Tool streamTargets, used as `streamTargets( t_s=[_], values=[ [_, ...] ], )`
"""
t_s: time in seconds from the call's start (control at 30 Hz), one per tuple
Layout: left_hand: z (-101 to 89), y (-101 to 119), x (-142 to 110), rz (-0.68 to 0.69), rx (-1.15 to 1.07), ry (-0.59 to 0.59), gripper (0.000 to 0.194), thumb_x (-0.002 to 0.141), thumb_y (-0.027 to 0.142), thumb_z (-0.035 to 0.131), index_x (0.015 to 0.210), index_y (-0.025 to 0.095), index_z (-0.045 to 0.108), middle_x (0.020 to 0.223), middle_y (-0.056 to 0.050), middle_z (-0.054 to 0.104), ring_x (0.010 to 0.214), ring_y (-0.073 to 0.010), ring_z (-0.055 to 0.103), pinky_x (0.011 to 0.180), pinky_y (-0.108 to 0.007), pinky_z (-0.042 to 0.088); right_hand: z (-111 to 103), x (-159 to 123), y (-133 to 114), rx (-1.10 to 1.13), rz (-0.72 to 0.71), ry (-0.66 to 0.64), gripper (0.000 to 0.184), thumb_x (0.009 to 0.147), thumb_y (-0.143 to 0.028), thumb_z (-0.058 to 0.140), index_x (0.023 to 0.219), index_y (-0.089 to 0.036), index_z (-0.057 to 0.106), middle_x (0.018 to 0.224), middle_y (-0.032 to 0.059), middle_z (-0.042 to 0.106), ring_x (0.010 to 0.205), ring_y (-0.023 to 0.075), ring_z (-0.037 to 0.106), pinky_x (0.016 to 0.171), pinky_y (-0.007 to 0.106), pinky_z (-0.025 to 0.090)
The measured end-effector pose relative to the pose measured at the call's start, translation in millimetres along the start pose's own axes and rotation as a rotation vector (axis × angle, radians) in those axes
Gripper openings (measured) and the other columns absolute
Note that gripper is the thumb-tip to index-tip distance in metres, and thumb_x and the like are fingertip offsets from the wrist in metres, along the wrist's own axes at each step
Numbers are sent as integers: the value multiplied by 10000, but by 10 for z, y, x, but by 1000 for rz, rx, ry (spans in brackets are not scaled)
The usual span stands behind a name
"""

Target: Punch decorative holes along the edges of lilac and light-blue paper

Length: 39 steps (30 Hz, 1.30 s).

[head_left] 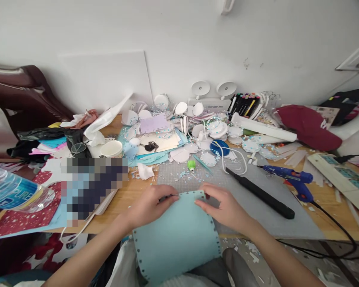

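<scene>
A light blue sheet (176,239) of paper or card, with small punched holes along its edges, slopes from the table's front edge down over my lap. My left hand (151,205) pinches its top left corner between thumb and fingers. At the top right corner, my right hand (223,203) grips the sheet the same way, the thumb on the near face. Just beyond the sheet lie a small green cap-like piece (191,164) and scattered paper bits on the grey cutting mat (275,199).
To the right lie a black long-handled tool (266,197), a blue glue gun (290,177) with its cord, and a power strip (344,179). White paper discs (217,129) pile up at the back. A water bottle (18,191) leans in at left, near a white cup (111,149).
</scene>
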<state>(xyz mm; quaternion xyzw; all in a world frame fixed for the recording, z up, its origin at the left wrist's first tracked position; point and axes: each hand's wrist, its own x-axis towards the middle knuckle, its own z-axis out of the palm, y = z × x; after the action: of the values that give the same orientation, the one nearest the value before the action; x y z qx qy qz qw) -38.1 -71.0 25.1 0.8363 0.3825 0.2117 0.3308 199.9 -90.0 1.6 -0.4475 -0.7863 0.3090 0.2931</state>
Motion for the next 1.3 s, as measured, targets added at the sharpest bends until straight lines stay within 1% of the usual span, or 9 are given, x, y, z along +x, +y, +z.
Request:
streamTargets(
  t_s=[0.13, 0.27, 0.53, 0.67, 0.83, 1.0, 1.13, 1.2, 1.3],
  values=[
    [71, -7, -49, -161, -144, 245, 207, 894, 308, 512, 881, 163, 659, 814, -24, 682, 714, -135, 590, 622, -216, 452, -171, -127, 90, -6, 120, 35, 59, 870, -222, 545, 848, -211, 599, 800, 15, 623, 739, 160, 574, 660, 263, 467],
    [131, -45, -230, -269, -261, 375, 221, 856, 365, 565, 874, 171, 669, 796, -22, 676, 681, -137, 584, 567, -211, 451, -317, -103, 50, 11, 127, 69, 85, 870, -241, 546, 899, -213, 620, 861, 34, 643, 774, 169, 587, 691, 280, 477],
    [-104, -25, -569, -361, -278, 534, 220, 796, 386, 640, 855, 178, 681, 765, -25, 685, 647, -151, 598, 518, -206, 467, -196, -7, -255, 116, 155, -219, 127, 871, -249, 540, 767, -218, 605, 738, -14, 618, 697, 141, 569, 638, 242, 467],
    [-223, -109, -602, -343, -263, 357, 249, 824, 403, 599, 920, 185, 672, 785, -32, 693, 673, -165, 610, 540, -220, 488, -203, -79, -231, 90, 171, -178, 133, 870, -229, 531, 752, -218, 592, 738, -10, 622, 700, 145, 576, 619, 236, 467],
    [-227, -260, -422, -240, -101, 93, 207, 885, 314, 508, 886, 185, 671, 823, -24, 695, 729, -149, 619, 622, -224, 490, -239, -236, -48, -165, 178, -264, 77, 854, -215, 542, 793, -230, 587, 758, -4, 628, 691, 168, 594, 609, 276, 485],
    [-35, -220, 34, 58, 59, -122, 221, 897, 164, 451, 906, 182, 671, 856, -30, 699, 768, -142, 622, 698, -235, 462, -153, -125, -11, -370, -3, 23, 363, 832, -199, 584, 1183, -232, 502, 1165, 93, 561, 1109, 258, 509, 927, 416, 433],
    [62, -185, 366, 194, 177, -208, 212, 886, 113, 458, 923, 154, 663, 891, -55, 688, 817, -163, 620, 724, -254, 458, 10, 51, 58, -363, -81, -87, 82, 861, -156, 548, 893, -203, 607, 887, 47, 606, 897, 218, 559, 816, 380, 459],
    [65, -223, 427, 213, 195, -216, 204, 886, 106, 467, 937, 152, 659, 897, -57, 681, 849, -170, 614, 751, -262, 456, 86, 92, 139, -338, -61, -84, 131, 866, -136, 543, 757, -189, 592, 771, 25, 583, 804, 196, 557, 749, 349, 460],
    [41, -316, 379, 202, 225, -192, 209, 883, 99, 481, 1004, 154, 643, 933, -63, 663, 905, -181, 594, 782, -277, 452, 151, 88, 248, -279, -33, -30, 111, 864, -133, 555, 769, -183, 580, 797, 28, 582, 820, 184, 557, 721, 313, 461]
  ],
)
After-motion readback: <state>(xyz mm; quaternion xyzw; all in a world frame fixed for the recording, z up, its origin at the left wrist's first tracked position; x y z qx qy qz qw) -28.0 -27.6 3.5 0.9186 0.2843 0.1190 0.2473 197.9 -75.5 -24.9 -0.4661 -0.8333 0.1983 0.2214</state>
